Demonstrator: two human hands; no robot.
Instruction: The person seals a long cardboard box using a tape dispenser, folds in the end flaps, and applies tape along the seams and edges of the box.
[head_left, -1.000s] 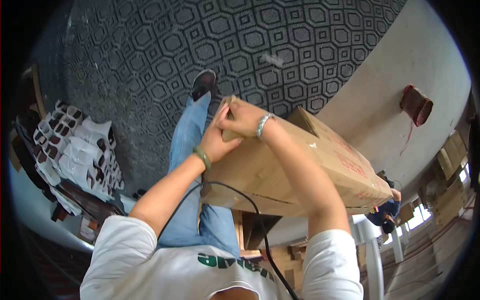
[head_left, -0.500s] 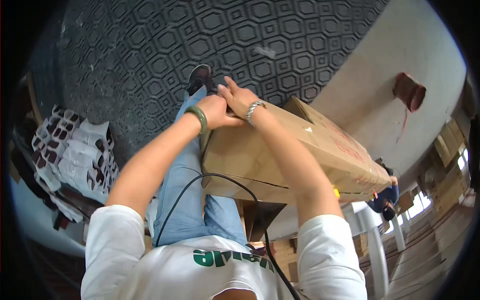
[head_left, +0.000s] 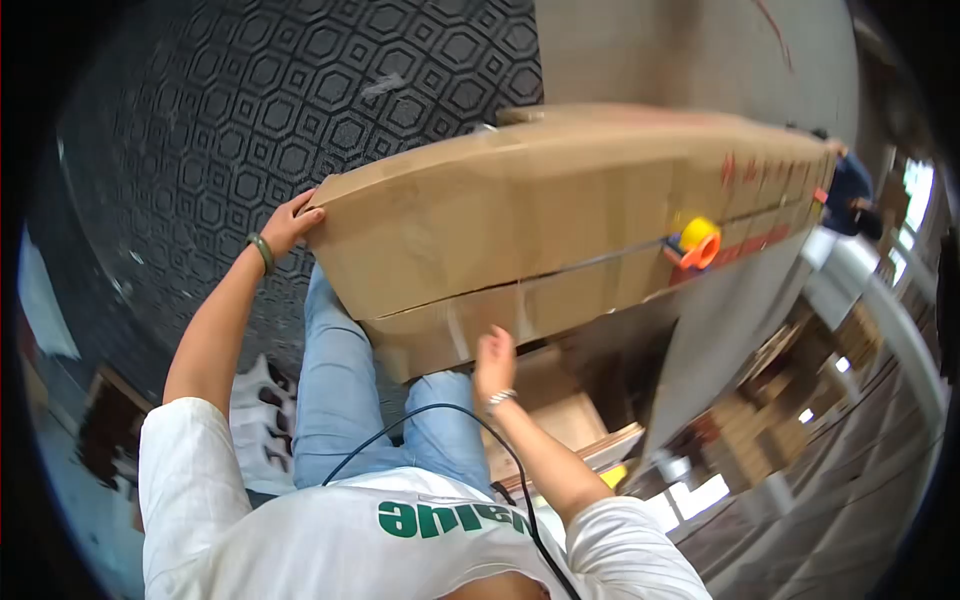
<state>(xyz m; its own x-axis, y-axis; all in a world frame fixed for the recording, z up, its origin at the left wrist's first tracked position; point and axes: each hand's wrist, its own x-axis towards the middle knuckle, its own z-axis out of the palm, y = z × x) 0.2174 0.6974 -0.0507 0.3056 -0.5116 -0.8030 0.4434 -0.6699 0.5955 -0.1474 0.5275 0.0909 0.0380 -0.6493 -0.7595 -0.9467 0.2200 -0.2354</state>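
A long cardboard box (head_left: 430,240) lies tilted across my front, its seamed side turned toward me and red printing near its far end. My left hand (head_left: 290,222), with a green bangle on the wrist, grips the box's near left corner, thumb on the facing side. Just below the lower edge is my right hand (head_left: 495,365), wearing a silver bracelet, fingers stretched out; whether it touches the cardboard I cannot tell. An orange and yellow tape dispenser (head_left: 697,243) sits against the box's side, near the seam.
At the far end of the box is another person (head_left: 850,195) in dark blue. A black cable (head_left: 480,420) crosses my lap. White packs with dark openings (head_left: 265,425) stand beside my leg. Patterned dark flooring (head_left: 260,110) stretches ahead, and cardboard boxes (head_left: 745,425) stand to the right.
The box has turned, bringing its seamed side and the tape dispenser into view. My hands, together at its near end before, are apart: left on the corner, right down by the lower edge.
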